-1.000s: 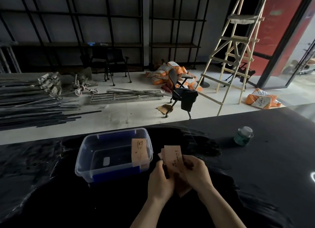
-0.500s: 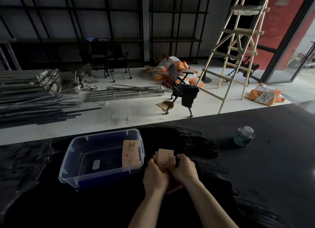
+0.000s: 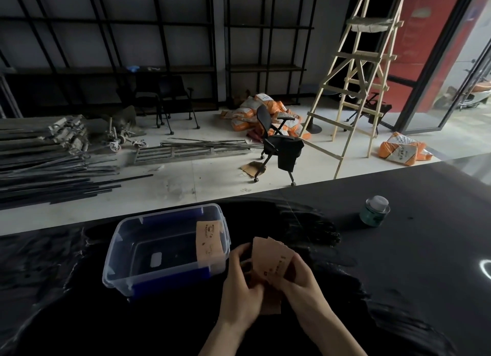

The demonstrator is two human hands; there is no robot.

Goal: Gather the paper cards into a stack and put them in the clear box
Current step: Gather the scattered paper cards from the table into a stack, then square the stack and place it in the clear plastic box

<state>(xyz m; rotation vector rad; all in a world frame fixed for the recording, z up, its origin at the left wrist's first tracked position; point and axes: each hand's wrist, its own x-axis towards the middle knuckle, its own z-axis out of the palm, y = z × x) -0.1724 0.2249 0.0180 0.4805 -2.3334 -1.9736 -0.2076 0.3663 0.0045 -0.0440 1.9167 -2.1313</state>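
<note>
Clutching fanned tan paper cards (image 3: pixel 273 262), left hand (image 3: pixel 240 289), right hand (image 3: pixel 303 284), beside clear plastic box (image 3: pixel 127 244)

Both forearms come up from the near edge, bare, and converge toward the middle. The left hand (image 3: pixel 240 289) sits just left of the right hand (image 3: pixel 301 282), the two almost touching. The left hand shows its back, wrist straight, fingers curled inward and thumb raised toward the far side. The right hand is turned slightly left, its fingers (image 3: pixel 285 273) bent and closed with the thumb laid across the top. Both hands are closed in a pinching grip between them. The right forearm angles in from the near right, the left rises more steeply.
</note>
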